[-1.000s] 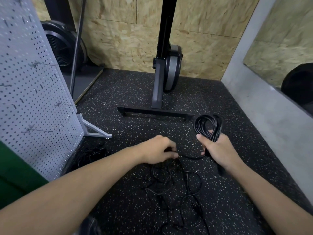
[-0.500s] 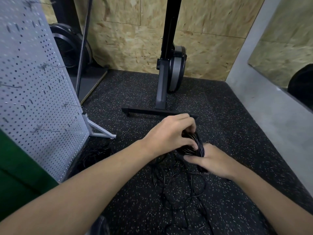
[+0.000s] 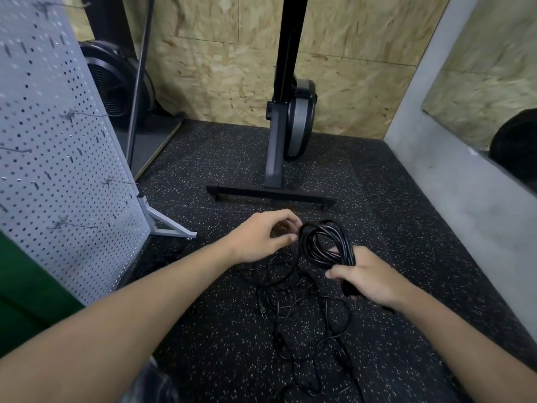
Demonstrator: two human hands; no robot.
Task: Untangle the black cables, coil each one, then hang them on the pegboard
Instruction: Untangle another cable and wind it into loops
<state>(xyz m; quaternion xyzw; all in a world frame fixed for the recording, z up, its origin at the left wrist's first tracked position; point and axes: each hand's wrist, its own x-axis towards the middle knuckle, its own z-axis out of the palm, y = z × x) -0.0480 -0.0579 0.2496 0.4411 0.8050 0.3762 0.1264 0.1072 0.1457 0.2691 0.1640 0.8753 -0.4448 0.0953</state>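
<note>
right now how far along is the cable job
Done: no cable hangs on the pegboard in view. In hand: one coil gripped by the right hand, with the left hand at the loop's edge; whether it holds a strand is unclear. Left: the tangled cables on the floor need separating, coiling, and everything hung.

Glossy black plastic-sheathed coiled cable (image 3: 325, 242); matt perforated grey metal pegboard (image 3: 58, 158); rough speckled black rubber floor (image 3: 392, 216); coarse wood-chip wall panel (image 3: 220, 68).
</note>
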